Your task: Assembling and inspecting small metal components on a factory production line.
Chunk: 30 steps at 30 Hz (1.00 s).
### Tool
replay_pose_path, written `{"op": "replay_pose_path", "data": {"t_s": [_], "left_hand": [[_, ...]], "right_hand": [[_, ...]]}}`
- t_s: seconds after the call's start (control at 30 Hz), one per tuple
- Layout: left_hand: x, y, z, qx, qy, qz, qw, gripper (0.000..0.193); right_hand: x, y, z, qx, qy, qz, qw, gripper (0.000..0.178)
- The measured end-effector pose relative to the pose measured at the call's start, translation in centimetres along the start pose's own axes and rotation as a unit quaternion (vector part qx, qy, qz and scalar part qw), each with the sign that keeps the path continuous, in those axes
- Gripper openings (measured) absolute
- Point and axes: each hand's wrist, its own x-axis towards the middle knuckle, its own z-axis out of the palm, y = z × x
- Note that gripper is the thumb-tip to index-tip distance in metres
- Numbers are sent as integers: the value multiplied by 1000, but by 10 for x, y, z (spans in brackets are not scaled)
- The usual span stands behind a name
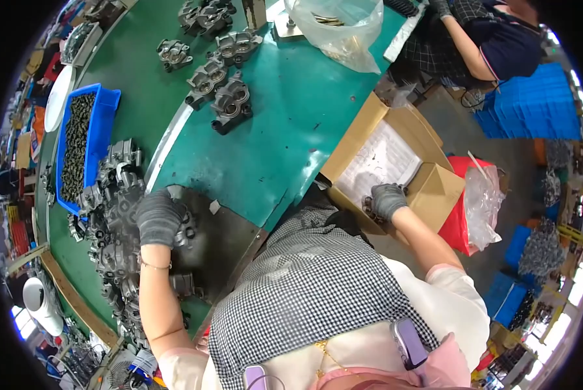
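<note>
My left hand (158,218), in a grey glove, is closed on a grey metal brake caliper (186,233) at the near end of the green table. Beside it lies a heap of similar calipers (116,214). My right hand (389,201), also gloved, reaches over the near side of an open cardboard box (438,188). Its fingers are curled round a dark metal caliper (369,207), mostly hidden by the glove. White printed paper (379,156) lies inside the box.
On the green table (272,143) more calipers (231,104) stand farther off, near a clear plastic bag (343,32) of brass-coloured parts. A blue bin (106,123) holds small dark parts. A co-worker (473,45) sits at the far right, near stacked blue crates (529,104).
</note>
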Motion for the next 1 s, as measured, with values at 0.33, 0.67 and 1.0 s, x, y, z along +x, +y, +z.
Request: {"op": "replay_pose_path", "data": {"t_s": [0.33, 0.67, 1.0], "left_hand": [[34, 74, 100, -511, 265, 298, 762, 45], [37, 103, 46, -439, 254, 247, 825, 57], [41, 114, 31, -369, 324, 365, 791, 52]], "right_hand": [[7, 13, 40, -5, 83, 70, 994, 44], [-16, -86, -135, 233, 254, -129, 930, 26], [11, -192, -215, -66, 203, -226, 951, 25]]}}
